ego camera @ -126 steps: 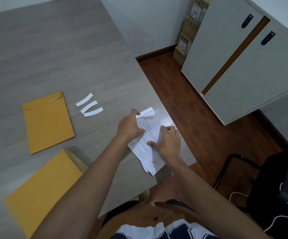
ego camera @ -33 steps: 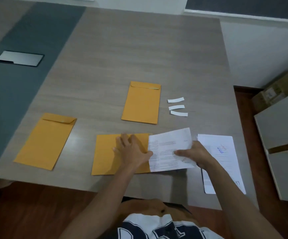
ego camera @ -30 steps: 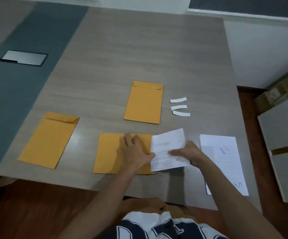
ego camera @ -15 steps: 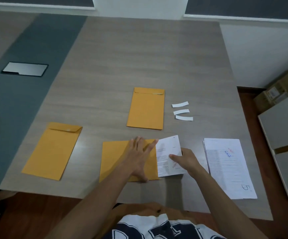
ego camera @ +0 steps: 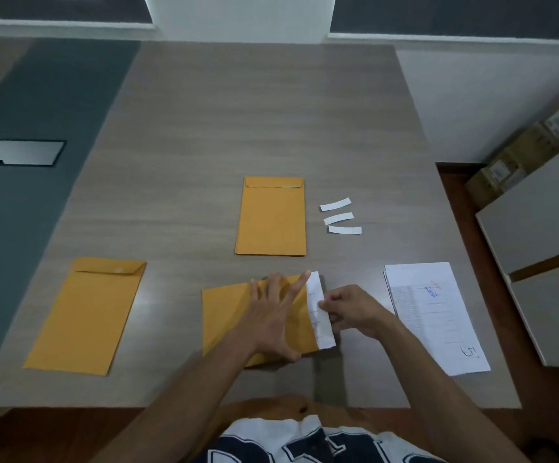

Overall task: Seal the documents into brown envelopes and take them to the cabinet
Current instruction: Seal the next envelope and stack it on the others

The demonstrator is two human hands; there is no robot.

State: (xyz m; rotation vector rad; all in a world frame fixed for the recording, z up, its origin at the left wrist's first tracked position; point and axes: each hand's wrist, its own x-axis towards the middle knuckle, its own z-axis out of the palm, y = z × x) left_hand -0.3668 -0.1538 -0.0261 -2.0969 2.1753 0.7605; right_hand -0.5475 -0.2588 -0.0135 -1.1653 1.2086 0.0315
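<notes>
Left hand (ego camera: pixel 273 315) lies flat, fingers spread, pinning the envelope (ego camera: pixel 228 315) near the table's (ego camera: pixel 238 111) front edge so it can't slide. Right hand (ego camera: pixel 351 310) pinches the document (ego camera: pixel 320 315), only a strip showing at the mouth. More sheets (ego camera: pixel 438 315) wait toward the right edge, two envelopes (ego camera: pixel 271 218) farther off.

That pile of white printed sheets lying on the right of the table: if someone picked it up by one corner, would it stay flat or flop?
The white sheets would probably droop, since they look like thin office paper. They also seem loose: the left edges are slightly fanned, so they might slide apart. They are likely light enough for one hand and would skid easily on the smooth table.
</notes>
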